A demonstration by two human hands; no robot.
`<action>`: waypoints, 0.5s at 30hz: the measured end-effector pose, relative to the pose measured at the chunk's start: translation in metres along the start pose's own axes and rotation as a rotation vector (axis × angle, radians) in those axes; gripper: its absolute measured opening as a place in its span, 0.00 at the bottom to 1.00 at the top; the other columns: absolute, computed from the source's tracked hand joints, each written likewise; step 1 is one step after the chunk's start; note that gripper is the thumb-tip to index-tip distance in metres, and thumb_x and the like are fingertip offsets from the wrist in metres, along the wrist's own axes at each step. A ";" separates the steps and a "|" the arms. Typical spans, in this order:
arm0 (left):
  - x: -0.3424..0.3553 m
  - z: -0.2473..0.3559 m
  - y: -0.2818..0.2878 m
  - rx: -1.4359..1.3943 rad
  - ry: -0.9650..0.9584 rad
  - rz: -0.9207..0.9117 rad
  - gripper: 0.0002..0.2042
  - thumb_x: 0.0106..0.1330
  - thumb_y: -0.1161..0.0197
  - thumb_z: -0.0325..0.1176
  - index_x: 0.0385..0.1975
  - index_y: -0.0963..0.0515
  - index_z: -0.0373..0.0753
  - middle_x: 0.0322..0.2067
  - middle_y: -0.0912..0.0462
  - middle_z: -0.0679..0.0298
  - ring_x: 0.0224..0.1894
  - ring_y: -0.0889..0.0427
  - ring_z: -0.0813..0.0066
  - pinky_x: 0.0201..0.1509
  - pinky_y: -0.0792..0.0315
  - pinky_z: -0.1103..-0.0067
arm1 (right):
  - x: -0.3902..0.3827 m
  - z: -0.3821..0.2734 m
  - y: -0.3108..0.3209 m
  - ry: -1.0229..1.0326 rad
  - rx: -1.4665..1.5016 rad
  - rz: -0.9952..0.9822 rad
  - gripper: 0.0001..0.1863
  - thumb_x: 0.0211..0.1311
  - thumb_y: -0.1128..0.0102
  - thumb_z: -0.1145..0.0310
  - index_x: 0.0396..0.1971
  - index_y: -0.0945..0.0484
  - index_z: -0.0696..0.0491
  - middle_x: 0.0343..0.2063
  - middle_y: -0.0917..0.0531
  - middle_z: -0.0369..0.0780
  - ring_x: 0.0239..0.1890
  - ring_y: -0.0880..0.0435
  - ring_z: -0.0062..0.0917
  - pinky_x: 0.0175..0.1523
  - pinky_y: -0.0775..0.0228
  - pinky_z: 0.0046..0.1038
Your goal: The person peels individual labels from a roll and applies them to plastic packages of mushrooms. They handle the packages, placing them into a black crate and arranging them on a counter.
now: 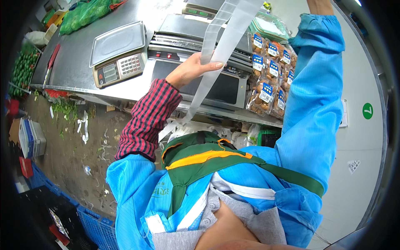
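Observation:
A long, pale translucent strip, like label backing paper (233, 37), runs down from the top edge past the machine's front. My left hand (196, 68) pinches it between thumb and fingers, and a second length marked in small rectangles lies behind the thumb. The strip's lower end hangs by my green apron (196, 156). Just beneath the hand is a silver-black wrapping or sealing machine (225, 88). My right arm reaches up along the right side; only its bare wrist shows at the top edge, and the hand is cut off.
Clear packs of mushrooms (258, 62) with blue labels stand right of the machine. A weighing scale (118, 46) and a red-handled knife (52, 58) are on the steel table (79, 54) to the left. Blue crates (98, 229) and scattered scraps lie on the floor.

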State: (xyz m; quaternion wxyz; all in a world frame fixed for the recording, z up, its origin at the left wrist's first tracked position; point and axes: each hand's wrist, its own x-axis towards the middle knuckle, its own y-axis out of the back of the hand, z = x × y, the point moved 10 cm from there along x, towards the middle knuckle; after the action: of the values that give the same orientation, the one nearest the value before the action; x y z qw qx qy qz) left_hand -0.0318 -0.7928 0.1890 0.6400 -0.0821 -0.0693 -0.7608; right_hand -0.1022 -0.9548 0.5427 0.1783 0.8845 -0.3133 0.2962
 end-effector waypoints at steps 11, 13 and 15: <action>-0.005 0.019 -0.070 -0.405 0.070 -0.351 0.20 0.69 0.45 0.43 0.52 0.29 0.34 0.39 0.21 0.61 0.39 0.20 0.74 0.49 0.27 0.77 | 0.025 0.030 0.042 -0.082 0.316 0.083 0.09 0.62 0.41 0.70 0.41 0.21 0.54 0.35 0.16 0.36 0.38 0.18 0.22 0.46 0.24 0.23; -0.004 0.030 -0.078 -0.606 0.047 -0.365 0.20 0.69 0.46 0.42 0.53 0.30 0.33 0.39 0.21 0.61 0.41 0.20 0.72 0.52 0.27 0.75 | 0.014 0.016 0.027 0.007 0.209 0.057 0.09 0.62 0.41 0.70 0.41 0.21 0.54 0.35 0.16 0.36 0.38 0.18 0.22 0.46 0.24 0.24; 0.000 0.031 -0.086 -0.628 0.075 -0.392 0.19 0.70 0.48 0.42 0.53 0.30 0.34 0.36 0.23 0.62 0.41 0.20 0.73 0.51 0.27 0.75 | 0.017 0.019 0.033 0.023 0.229 0.048 0.09 0.62 0.41 0.70 0.41 0.21 0.54 0.35 0.16 0.36 0.38 0.18 0.22 0.46 0.25 0.24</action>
State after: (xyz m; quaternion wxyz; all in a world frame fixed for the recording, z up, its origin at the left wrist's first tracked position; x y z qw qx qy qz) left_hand -0.1159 -0.7717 0.2189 0.4279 -0.2319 0.1766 -0.8555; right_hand -0.1049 -0.9965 0.5432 0.0726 0.8879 -0.2965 0.3443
